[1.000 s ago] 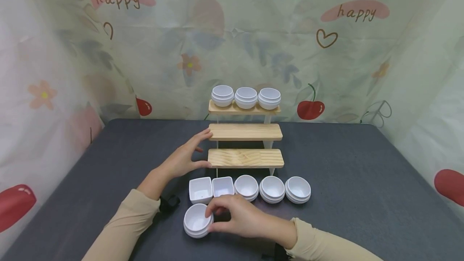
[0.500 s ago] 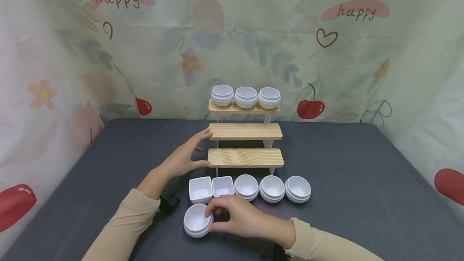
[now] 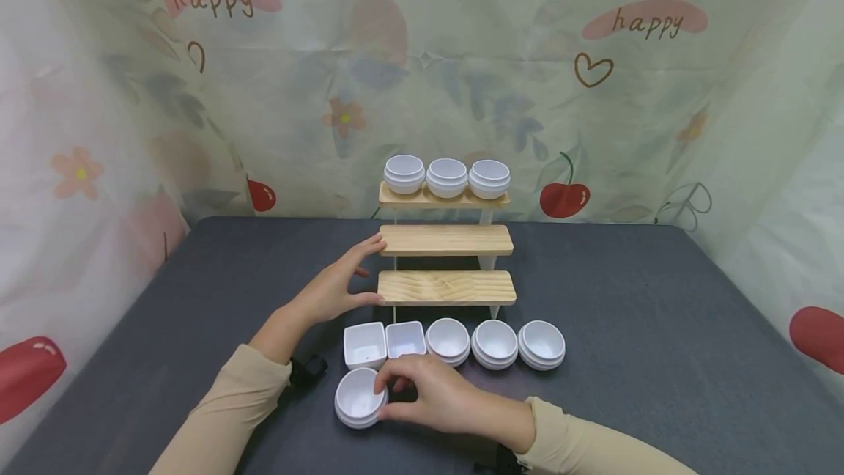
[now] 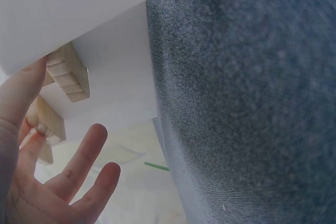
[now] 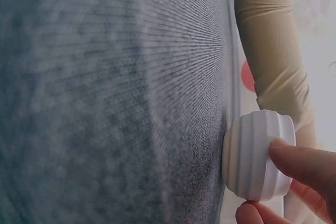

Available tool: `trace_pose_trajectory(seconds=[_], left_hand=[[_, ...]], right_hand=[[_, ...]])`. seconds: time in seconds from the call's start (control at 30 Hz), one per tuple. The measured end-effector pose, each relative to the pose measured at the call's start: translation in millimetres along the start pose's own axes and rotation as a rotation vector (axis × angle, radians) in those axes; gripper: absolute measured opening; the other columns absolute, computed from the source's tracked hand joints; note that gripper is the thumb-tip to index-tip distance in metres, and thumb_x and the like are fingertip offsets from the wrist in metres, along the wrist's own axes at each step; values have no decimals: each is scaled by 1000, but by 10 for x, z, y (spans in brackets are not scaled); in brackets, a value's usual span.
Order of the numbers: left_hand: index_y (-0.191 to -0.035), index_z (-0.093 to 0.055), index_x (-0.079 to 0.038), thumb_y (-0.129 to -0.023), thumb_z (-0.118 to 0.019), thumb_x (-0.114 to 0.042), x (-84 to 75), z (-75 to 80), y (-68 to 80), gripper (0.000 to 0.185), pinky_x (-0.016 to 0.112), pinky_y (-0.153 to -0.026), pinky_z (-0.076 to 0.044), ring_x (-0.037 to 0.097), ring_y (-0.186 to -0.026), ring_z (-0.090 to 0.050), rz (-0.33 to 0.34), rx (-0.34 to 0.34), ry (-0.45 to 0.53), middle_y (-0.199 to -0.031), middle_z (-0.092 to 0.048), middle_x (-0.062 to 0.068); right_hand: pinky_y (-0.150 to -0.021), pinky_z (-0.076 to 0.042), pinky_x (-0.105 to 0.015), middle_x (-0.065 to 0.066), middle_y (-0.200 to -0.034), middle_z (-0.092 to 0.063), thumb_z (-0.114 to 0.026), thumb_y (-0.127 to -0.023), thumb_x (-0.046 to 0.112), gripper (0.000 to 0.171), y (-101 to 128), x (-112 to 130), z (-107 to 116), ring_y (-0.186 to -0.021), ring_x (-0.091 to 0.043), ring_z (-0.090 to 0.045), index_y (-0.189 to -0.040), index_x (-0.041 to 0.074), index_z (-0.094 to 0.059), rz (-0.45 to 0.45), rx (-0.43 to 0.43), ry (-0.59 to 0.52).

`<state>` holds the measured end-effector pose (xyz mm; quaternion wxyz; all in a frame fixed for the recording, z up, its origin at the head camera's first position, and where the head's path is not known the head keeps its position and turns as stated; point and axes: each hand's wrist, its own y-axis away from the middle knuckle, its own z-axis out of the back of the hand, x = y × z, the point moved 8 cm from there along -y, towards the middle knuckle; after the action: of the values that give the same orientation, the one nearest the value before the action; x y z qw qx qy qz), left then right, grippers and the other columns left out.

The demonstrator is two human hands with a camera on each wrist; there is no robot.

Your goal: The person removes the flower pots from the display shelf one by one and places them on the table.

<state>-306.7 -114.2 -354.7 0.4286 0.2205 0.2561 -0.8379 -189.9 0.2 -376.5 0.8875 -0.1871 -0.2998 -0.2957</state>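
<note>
Near bowl [image 3: 354, 396] has crept slightly to the far side since the earlier head frame, closer to the square bowls; both hands hold almost the same poses. It is a white round bowl, upright or nearly so, just nearer than the left square bowl [image 3: 365, 347], its right side inside the right hand [image 3: 438, 396]. That hand is partly closed, pinching the bowl's side between thumb and fingers; the right wrist view shows the thumb on the ribbed wall. Cannot tell if the base touches the worktop [image 3: 633, 328] or hangs just above it.

Far of the bowl, a row: left square bowl, right square bowl [image 3: 406, 338], then three round bowls [image 3: 494, 341] running to the right. Beyond the row stands a stepped rack: lower board [image 3: 448, 288] and middle board [image 3: 448, 240] bare, three more bowls [image 3: 448, 176] side by side on the top board [image 3: 427, 199].

Left hand [image 3: 332, 288] is loosely spread at the rack's left side, thumb by the lower board's end, a finger at the middle board's end; it grips no bowl. Patterned backdrop [image 3: 461, 86] behind all.

Step in hand, as I judge it: handling the near bowl, with the left hand probably steadying the rack. Next move likely calls for a firm, level pinch and enough height to clear the square bowls if the bowl travels farther away.
</note>
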Motion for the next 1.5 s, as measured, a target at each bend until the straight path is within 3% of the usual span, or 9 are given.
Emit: trace_pose_trajectory(seconds=[0.7, 1.1, 1.5], left_hand=[[-147, -26, -14, -77, -76, -20, -17, 2, 2, 86, 48, -91, -51, 35, -109, -61, 5, 1, -4, -157, -18, 9], [-146, -27, -14, -75, -77, -20, -38, 10, 11, 88, 48, -90, -52, 35, -108, -62, -16, -15, -7, -156, -19, 11], [-147, -26, -13, -76, -77, -21, -40, 12, 12, 87, 49, -89, -52, 36, -108, -61, -16, -12, 7, -157, -19, 10]], right_hand=[[-74, -48, -10, 4, -95, -70, -74, -80, 22, 20, 3, -21, 16, -79, 3, -62, -98, 17, -66, -69, 36, -35], [-75, -50, -12, 3, -98, -70, -74, -80, 21, 21, 19, 32, 109, -80, -1, -63, -99, 15, -66, -23, 5, -25], [-74, -57, -23, -7, -97, -70, -71, -83, 16, 19, -17, 58, 414, -81, -6, -67, -99, 7, -66, -10, -47, -129]])
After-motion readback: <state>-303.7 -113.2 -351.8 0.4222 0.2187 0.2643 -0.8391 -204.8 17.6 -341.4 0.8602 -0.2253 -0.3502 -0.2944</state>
